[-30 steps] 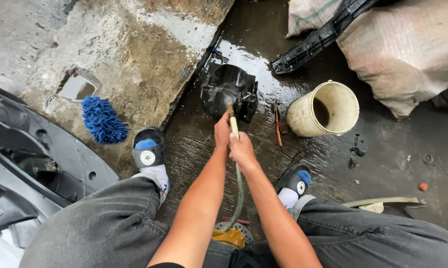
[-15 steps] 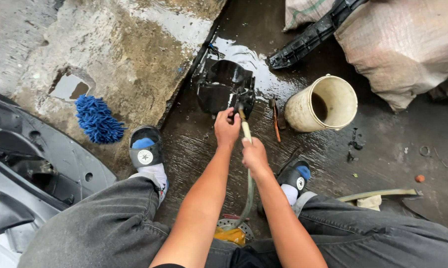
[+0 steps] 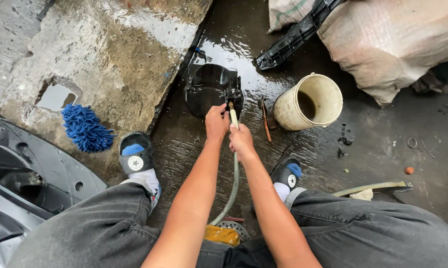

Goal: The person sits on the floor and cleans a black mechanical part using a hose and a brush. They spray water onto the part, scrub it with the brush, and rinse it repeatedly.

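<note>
Both hands gripping hose [image 3: 233,164], nozzle tip seemingly hidden against black housing [image 3: 209,88]

a cream bucket [image 3: 308,101] lies tipped on the wet floor [image 3: 382,149] beside woven sacks [image 3: 392,39], while a blue chenille mitt [image 3: 85,129] rests on a concrete slab [image 3: 109,49] near a grey body panel [image 3: 25,173].

The wet dark floor [image 3: 382,149] carries a black plastic housing [image 3: 209,89], a cream bucket [image 3: 308,101] lying on its side, and a big sack [image 3: 392,44]. On the concrete slab [image 3: 114,54] (beside a small puddle) lies a blue mop head [image 3: 85,129].
</note>
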